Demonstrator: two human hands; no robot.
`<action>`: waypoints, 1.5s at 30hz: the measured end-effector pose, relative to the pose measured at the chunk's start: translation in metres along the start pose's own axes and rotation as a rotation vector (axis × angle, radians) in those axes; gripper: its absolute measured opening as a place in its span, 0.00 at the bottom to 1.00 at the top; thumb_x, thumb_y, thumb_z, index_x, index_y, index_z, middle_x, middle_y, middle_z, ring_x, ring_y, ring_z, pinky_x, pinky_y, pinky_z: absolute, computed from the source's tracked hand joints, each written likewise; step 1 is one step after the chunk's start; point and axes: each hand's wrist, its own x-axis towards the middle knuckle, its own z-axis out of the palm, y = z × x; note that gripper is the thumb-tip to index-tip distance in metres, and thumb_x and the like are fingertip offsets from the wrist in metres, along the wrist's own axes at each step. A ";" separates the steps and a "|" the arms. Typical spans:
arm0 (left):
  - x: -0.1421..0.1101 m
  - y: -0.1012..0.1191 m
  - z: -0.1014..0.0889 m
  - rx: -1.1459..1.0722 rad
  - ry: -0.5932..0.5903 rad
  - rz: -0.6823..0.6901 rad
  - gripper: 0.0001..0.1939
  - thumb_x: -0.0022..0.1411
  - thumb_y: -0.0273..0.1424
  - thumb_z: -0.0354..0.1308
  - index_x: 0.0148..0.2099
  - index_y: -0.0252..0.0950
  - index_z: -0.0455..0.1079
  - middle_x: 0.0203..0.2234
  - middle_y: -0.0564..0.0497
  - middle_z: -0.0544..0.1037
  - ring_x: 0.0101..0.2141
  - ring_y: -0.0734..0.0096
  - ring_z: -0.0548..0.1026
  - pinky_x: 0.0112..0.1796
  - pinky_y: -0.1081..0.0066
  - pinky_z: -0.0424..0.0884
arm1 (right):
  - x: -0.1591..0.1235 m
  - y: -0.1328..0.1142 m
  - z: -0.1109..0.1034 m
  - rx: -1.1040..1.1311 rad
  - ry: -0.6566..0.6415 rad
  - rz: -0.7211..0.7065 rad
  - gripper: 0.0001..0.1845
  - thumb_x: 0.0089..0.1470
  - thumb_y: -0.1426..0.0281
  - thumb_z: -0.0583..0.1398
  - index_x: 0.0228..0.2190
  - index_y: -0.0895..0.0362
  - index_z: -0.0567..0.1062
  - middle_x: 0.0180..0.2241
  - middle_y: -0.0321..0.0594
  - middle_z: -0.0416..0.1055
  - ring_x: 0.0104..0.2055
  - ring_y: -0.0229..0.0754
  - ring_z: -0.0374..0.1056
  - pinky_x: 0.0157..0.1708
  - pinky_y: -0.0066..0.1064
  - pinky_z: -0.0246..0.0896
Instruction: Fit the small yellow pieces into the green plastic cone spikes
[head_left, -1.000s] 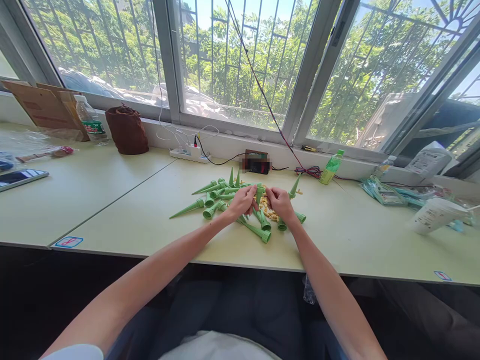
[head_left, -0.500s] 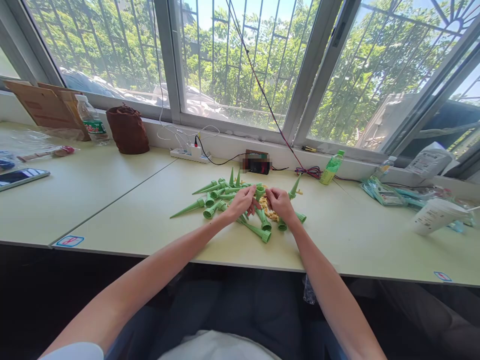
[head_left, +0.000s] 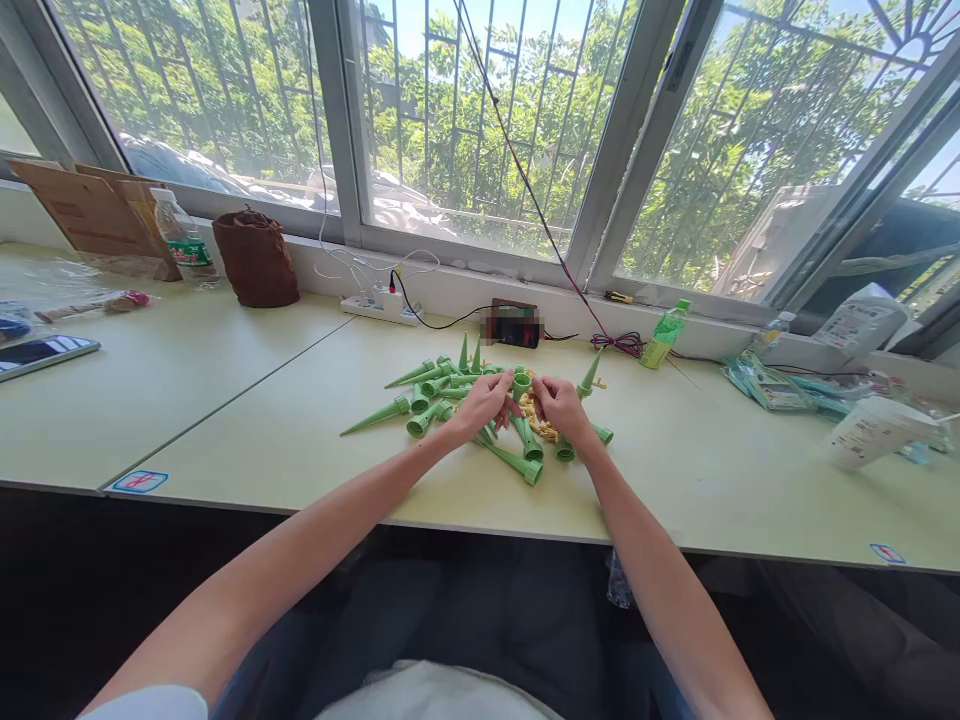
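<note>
In the head view, the green cone in your fingers has tipped over the last second: its wide mouth, seen more from the side then, now faces up toward you. That puts the inside of its rim in your sight. Between the last two frames, little else moved, so you seem to be steadying it.

Your left hand point(head_left: 486, 402) has its grip nearly shut, thumb and fingertips pinching the held cone point(head_left: 521, 391) at its left side. Your right hand point(head_left: 561, 405) has its fingers drawn closed just beside the cone's right side; whether anything sits between those fingertips, you cannot tell.

You have the held cone just above the middle of the tabletop point(head_left: 262, 430), between its near and far edges. Loose green cones point(head_left: 376, 415) lie mostly to its left and toward the near edge. The small yellow pieces point(head_left: 541, 424) are heaped just below and between your hands. To the right, an upright cone point(head_left: 589, 374) stands near your right hand, with a yellow piece point(head_left: 600, 384) sticking out beside it.
</note>
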 end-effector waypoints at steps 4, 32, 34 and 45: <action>0.000 -0.001 0.000 0.010 -0.005 0.014 0.26 0.63 0.55 0.48 0.36 0.35 0.65 0.19 0.50 0.76 0.12 0.75 0.67 0.13 0.75 0.60 | 0.000 0.001 0.000 0.004 -0.012 0.003 0.27 0.57 0.47 0.52 0.20 0.55 0.63 0.14 0.34 0.63 0.15 0.36 0.60 0.20 0.29 0.57; -0.006 0.004 -0.001 0.131 -0.053 0.093 0.25 0.62 0.51 0.53 0.46 0.33 0.70 0.27 0.49 0.76 0.15 0.78 0.69 0.13 0.78 0.62 | 0.000 -0.002 -0.002 -0.086 -0.034 0.026 0.22 0.59 0.57 0.51 0.18 0.54 0.61 0.10 0.32 0.59 0.14 0.36 0.57 0.21 0.29 0.53; -0.006 0.005 0.000 0.134 -0.055 0.092 0.25 0.62 0.50 0.53 0.46 0.33 0.70 0.28 0.49 0.76 0.15 0.78 0.69 0.13 0.78 0.63 | 0.000 -0.001 -0.002 -0.104 -0.029 0.025 0.22 0.59 0.57 0.50 0.18 0.54 0.61 0.11 0.33 0.60 0.15 0.36 0.57 0.21 0.29 0.52; -0.008 0.010 0.001 0.159 -0.047 0.087 0.21 0.63 0.46 0.55 0.47 0.33 0.68 0.27 0.50 0.75 0.15 0.79 0.69 0.14 0.77 0.64 | -0.001 -0.003 -0.003 -0.128 -0.022 0.023 0.24 0.59 0.55 0.50 0.17 0.54 0.60 0.11 0.33 0.59 0.17 0.36 0.55 0.22 0.29 0.50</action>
